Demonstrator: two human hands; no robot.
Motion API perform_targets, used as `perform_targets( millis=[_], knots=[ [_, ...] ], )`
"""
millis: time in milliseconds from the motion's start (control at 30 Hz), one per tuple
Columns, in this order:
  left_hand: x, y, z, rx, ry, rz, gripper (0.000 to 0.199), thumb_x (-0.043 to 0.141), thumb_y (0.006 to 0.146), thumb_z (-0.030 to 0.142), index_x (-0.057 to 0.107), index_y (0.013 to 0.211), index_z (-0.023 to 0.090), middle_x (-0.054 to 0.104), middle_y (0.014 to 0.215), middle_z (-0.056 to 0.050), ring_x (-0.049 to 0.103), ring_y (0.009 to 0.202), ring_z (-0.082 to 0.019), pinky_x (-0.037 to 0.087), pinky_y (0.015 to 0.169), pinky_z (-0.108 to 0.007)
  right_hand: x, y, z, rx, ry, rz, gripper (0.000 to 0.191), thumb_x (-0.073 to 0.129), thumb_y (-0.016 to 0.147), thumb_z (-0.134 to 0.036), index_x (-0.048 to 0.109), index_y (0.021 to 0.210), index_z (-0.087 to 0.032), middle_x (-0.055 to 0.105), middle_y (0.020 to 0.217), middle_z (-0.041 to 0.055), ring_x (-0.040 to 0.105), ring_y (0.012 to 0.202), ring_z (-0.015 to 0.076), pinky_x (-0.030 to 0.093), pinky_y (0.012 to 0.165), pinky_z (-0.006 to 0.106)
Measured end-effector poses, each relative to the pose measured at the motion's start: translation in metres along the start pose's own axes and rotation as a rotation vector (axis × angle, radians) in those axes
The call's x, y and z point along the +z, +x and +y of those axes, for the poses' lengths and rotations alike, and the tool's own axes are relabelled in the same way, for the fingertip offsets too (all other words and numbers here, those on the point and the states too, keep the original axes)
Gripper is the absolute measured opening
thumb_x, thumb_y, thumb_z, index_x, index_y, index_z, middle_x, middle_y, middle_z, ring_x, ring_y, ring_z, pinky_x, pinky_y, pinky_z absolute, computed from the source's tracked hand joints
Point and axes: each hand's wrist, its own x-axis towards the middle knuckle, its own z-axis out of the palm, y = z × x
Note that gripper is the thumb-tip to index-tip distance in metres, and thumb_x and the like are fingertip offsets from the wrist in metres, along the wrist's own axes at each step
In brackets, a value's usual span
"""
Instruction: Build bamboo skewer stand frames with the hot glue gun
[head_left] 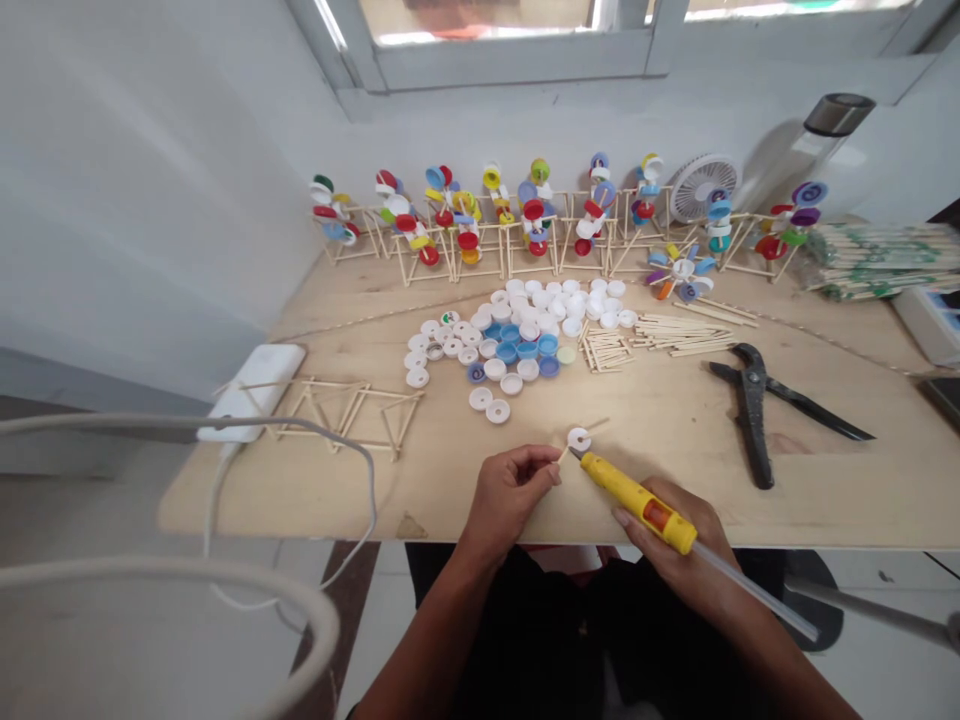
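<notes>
My left hand (514,495) pinches a short wooden stick (564,455) near the table's front edge. At the far end of that stick sits a white bottle cap (579,439) with a hole in its middle. Another stick (598,425) extends from the cap's far side. Wrapped in my right hand (679,545) is a yellow glue gun (630,495), a clear glue stick (757,590) jutting from its back. The gun's nozzle points at the cap and appears to touch or nearly touch it; I cannot tell which.
Loose white and blue caps (528,350) lie mid-table beside cut sticks (604,350). Black-handled pliers (754,410) rest at right. Wheels of coloured caps on stick frames (532,225) line the wall. Stick frames (349,415) and a white power strip (255,390) are at left, near a cable (367,480).
</notes>
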Motion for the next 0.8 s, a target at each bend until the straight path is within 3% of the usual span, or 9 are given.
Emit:
perform_targets(
  millis=[467, 667, 800],
  knots=[
    [0.0, -0.0006, 0.0022, -0.015, 0.013, -0.007, 0.017, 0.067, 0.064, 0.029, 0.072, 0.074, 0.016, 0.067, 0.066, -0.002, 0.055, 0.059, -0.012, 0.04, 0.053, -0.02, -0.0004, 0.0021, 0.0025, -0.024, -0.019, 0.006, 0.03, 0.053, 0.084, -0.041, 0.042, 0.062, -0.022, 0.046, 0.057, -0.004, 0.045, 0.051, 0.0105, 0.033, 0.048, 0.025],
    [-0.0005, -0.0016, 0.0037, -0.017, 0.016, -0.011, 0.018, 0.067, 0.064, 0.03, 0.072, 0.075, 0.016, 0.066, 0.065, -0.002, 0.054, 0.058, -0.012, 0.038, 0.05, -0.02, -0.0035, 0.0026, 0.0002, 0.074, 0.094, 0.042, 0.029, 0.054, 0.084, -0.041, 0.043, 0.065, -0.022, 0.045, 0.057, -0.004, 0.045, 0.051, 0.0109, 0.035, 0.047, 0.024],
    [-0.001, -0.0025, 0.0055, -0.007, 0.022, -0.012, 0.018, 0.066, 0.066, 0.028, 0.072, 0.078, 0.016, 0.065, 0.063, -0.001, 0.052, 0.055, -0.01, 0.037, 0.049, -0.019, -0.0032, 0.0007, 0.0029, 0.15, 0.257, 0.05, 0.023, 0.057, 0.082, -0.041, 0.054, 0.073, -0.021, 0.051, 0.06, -0.0022, 0.05, 0.054, 0.0127, 0.041, 0.047, 0.024]
  ],
)
